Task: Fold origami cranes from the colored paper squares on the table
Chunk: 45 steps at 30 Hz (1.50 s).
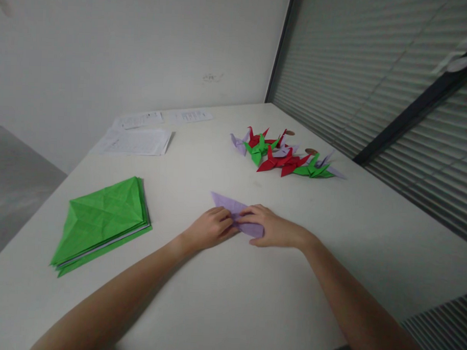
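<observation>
A light purple sheet of origami paper point(234, 203), folded into a long pointed shape, lies on the white table in front of me. My left hand point(213, 226) has its fingers curled and closed on the paper's left and middle part. From the other side, my right hand point(270, 228) grips it, fingers laid over the top and thumb at the near right edge. The fingertips of both hands almost meet at the middle and hide the folds there. One tip of the paper sticks out to the upper left.
To the left is a stack of creased green paper sheets point(105, 211). Several red, green and purple folded paper cranes point(282, 159) sit at the back right, near two small brown round objects point(311, 151). Printed papers point(137, 141) lie at the back left. Window blinds point(359, 72) border the right side.
</observation>
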Each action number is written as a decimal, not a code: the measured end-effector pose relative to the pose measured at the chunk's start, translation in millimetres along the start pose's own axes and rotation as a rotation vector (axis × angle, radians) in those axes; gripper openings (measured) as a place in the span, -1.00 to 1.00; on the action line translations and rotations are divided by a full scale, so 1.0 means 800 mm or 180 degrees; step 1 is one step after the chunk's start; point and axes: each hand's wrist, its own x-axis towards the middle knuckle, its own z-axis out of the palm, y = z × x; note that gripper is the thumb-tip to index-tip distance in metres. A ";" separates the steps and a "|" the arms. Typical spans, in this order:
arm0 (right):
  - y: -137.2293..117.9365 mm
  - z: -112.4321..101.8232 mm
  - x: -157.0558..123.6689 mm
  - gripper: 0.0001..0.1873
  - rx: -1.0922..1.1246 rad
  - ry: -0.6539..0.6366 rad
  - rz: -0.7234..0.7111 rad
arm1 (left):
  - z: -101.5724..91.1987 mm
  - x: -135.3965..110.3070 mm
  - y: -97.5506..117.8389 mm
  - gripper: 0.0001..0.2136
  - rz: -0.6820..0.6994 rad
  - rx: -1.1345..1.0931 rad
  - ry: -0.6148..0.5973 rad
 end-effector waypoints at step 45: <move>0.031 0.033 0.027 -0.87 -0.0924 0.1073 0.1309 | 0.000 -0.009 0.008 -0.63 0.0329 -0.0625 -0.0430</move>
